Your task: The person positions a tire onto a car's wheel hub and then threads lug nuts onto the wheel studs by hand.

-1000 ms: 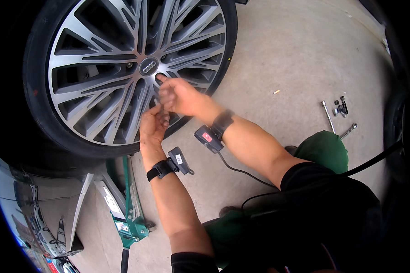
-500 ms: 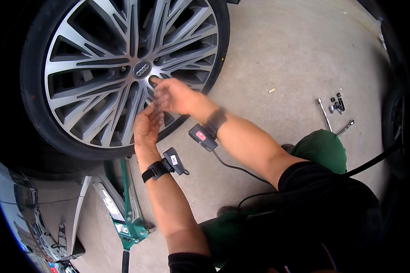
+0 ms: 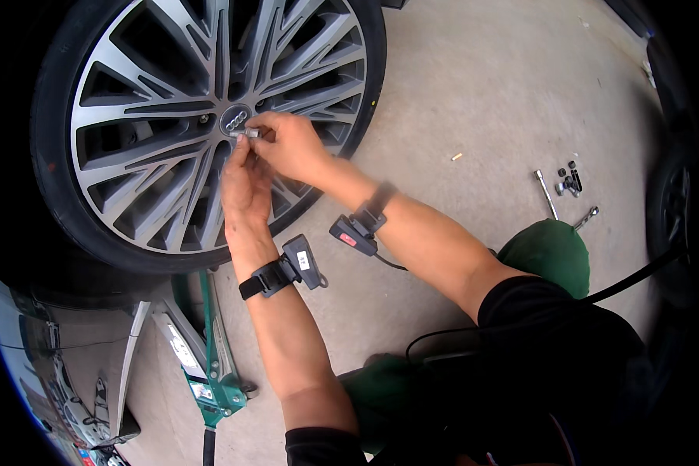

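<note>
A silver wheel bolt [image 3: 250, 133] is pinched between the fingertips of both hands, just in front of the wheel's centre cap [image 3: 235, 120]. My left hand [image 3: 246, 189] comes up from below and grips the bolt with thumb and fingertips. From the right, my right hand [image 3: 293, 147] closes its thumb and index finger on the bolt's other end. The large multi-spoke alloy wheel [image 3: 110, 114] stands upright behind both hands, and they cover part of its lower right spokes. Recessed bolt holes ring the cap; one, left of it, shows a bolt head.
A green floor jack [image 3: 224, 394] stands below the wheel, beside the car body. On the floor at right lie a chrome bar tool [image 3: 546, 194], a ratchet wrench [image 3: 588, 217] and several dark bolts or caps [image 3: 573, 183]. Cables run from the wrist-worn devices.
My right fingers have left the bolt hole beside the centre cap and closed on the bolt. My left hand has risen, bringing the bolt up to the cap's front.
</note>
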A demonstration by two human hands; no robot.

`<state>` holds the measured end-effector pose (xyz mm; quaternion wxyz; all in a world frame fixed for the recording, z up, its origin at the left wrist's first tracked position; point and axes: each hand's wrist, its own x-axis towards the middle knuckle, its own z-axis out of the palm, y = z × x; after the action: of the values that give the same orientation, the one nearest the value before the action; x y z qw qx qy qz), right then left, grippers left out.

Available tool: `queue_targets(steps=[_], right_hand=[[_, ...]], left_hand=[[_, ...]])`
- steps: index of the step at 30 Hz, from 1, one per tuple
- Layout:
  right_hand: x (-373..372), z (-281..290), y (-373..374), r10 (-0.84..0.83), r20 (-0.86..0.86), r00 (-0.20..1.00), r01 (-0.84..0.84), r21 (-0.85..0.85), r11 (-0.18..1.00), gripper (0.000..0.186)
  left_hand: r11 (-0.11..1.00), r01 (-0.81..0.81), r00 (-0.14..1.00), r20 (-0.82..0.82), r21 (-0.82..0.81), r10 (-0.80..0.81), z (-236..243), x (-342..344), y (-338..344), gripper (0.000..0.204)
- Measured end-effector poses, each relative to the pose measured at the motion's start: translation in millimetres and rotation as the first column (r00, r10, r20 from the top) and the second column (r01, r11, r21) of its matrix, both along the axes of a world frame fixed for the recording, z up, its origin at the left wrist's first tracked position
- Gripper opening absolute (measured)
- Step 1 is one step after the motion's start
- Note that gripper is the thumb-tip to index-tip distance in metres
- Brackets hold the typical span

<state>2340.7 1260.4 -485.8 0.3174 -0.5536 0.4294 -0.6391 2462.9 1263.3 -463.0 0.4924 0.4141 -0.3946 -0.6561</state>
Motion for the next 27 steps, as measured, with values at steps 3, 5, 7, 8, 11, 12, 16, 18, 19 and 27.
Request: queue_targets(steps=[3, 5, 7, 8, 11, 12, 16, 18, 19, 27], right_hand=[[-0.4, 2.6, -12.1, -0.158, 0.108, 0.982, 0.160, -0.010, 0.987, 0.027], [2.3, 6.2, -22.1, -0.224, 0.133, 0.966, 0.239, -0.114, 0.964, 0.026], [6.8, 11.3, -33.2, -0.387, 0.073, 0.919, 0.394, -0.198, 0.898, 0.024], [8.9, 12.8, -37.2, -0.413, 0.028, 0.910, 0.408, -0.215, 0.887, 0.024], [13.9, 15.6, -47.9, -0.421, -0.108, 0.901, 0.396, -0.193, 0.898, 0.024], [15.0, 15.8, -50.4, -0.429, -0.106, 0.897, 0.405, -0.193, 0.894, 0.024], [17.1, 15.0, -56.3, -0.410, -0.120, 0.904, 0.390, -0.155, 0.907, 0.025], [17.0, 13.7, -56.0, -0.407, -0.099, 0.908, 0.391, -0.152, 0.908, 0.024], [16.9, 12.8, -54.4, -0.408, -0.082, 0.909, 0.395, -0.138, 0.908, 0.023], [14.3, 2.5, -35.3, -0.479, -0.188, 0.858, 0.411, -0.310, 0.857, 0.023]], left_hand=[[0.999, 0.046, 0.995, -0.089, -0.006, -0.046, 5.5, -4.2, 0.1, 0.045], [0.992, -0.092, 0.995, -0.021, 0.089, 0.094, 6.2, 0.5, 0.5, 0.042], [0.973, -0.191, 0.982, 0.034, 0.130, 0.188, 5.0, 9.3, 0.8, 0.041], [0.960, -0.240, 0.971, 0.055, 0.144, 0.234, 3.3, 14.5, 1.4, 0.042], [0.926, -0.339, 0.940, 0.106, 0.165, 0.325, -4.3, 27.5, 1.3, 0.041], [0.907, -0.379, 0.924, 0.128, 0.185, 0.360, -6.9, 31.1, 1.1, 0.042], [0.905, -0.383, 0.922, 0.133, 0.184, 0.363, -15.0, 37.3, -1.0, 0.041], [0.906, -0.377, 0.926, 0.114, 0.191, 0.361, -16.4, 37.7, -2.9, 0.040], [0.905, -0.380, 0.925, 0.104, 0.192, 0.366, -16.8, 37.6, -3.3, 0.040], [0.912, -0.351, 0.936, 0.055, 0.214, 0.347, -18.8, 36.5, -8.9, 0.039]])
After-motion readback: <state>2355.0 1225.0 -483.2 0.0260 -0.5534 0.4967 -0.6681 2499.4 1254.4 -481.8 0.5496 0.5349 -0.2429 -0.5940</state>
